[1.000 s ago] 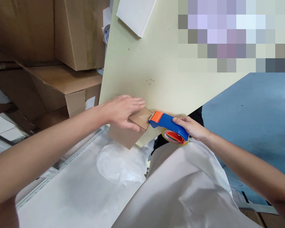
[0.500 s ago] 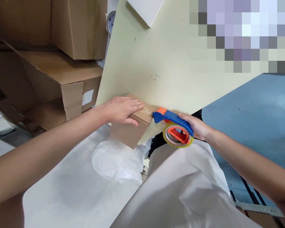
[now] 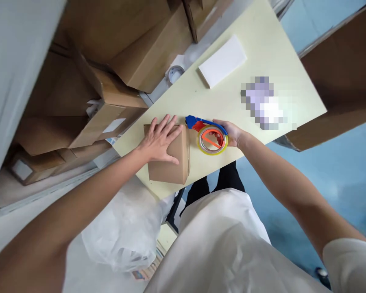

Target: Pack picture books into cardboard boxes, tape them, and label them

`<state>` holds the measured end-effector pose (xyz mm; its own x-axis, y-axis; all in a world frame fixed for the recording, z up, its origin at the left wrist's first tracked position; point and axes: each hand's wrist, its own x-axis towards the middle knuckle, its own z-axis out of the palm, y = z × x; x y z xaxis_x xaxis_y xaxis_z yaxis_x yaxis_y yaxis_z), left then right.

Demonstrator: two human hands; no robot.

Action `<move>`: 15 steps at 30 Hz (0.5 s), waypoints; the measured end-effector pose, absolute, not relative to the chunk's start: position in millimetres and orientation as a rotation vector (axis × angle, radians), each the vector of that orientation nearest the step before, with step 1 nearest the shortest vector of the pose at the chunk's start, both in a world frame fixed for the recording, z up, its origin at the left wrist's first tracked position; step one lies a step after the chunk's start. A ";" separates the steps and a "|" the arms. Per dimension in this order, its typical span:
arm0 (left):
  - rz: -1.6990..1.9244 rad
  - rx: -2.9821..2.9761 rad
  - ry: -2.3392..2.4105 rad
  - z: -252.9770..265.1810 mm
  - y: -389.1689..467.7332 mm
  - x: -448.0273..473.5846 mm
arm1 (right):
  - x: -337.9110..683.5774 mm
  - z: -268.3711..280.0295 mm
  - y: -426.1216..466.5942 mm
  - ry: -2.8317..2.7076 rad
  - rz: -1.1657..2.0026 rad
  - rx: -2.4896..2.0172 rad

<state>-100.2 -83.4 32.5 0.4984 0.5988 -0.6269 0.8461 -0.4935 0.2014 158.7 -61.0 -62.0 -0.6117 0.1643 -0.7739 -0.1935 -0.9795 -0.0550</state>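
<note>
A small brown cardboard box point(image 3: 167, 169) sits near the front edge of the pale yellow table point(image 3: 213, 99). My left hand point(image 3: 161, 140) lies on the box with its fingers spread. In my right hand point(image 3: 230, 134) is a tape dispenser point(image 3: 212, 124) with a blue handle, an orange hub and a roll of clear yellowish tape. The dispenser's blue head is just right of the box, by its far right corner. I cannot tell whether a strip of tape links the two.
Large open cartons point(image 3: 106, 85) crowd the left, past the table's edge. A tape roll point(image 3: 176, 74) lies beside them. On the table are a flat white box point(image 3: 222, 61) and a pixelated item point(image 3: 264, 103). A plastic bag point(image 3: 125, 224) hangs below; another carton point(image 3: 344, 81) stands right.
The view has swung and pulled back, showing more of the table. My left hand's fingers have spread on the box, which appears turned. The dispenser stays in my right hand, still beside the box.
</note>
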 end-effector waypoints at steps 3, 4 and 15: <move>-0.645 2.256 1.256 29.9 -91.0 -96.0 | 154.2 -59.1 -78.3 0.023 2.623 -1.305; -0.636 2.251 1.271 29.3 -91.6 -95.9 | 153.1 -58.1 -88.7 0.013 2.597 -1.331; -0.476 2.079 1.678 31.9 -120.4 -102.9 | 144.2 -50.0 -117.4 -0.144 2.689 -1.469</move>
<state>-102.9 -120.4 31.9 0.2108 0.8319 -0.5133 0.9775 -0.1794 0.1107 144.2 -117.4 -50.0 -0.5392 0.1102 -0.8349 -0.0204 -0.9928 -0.1179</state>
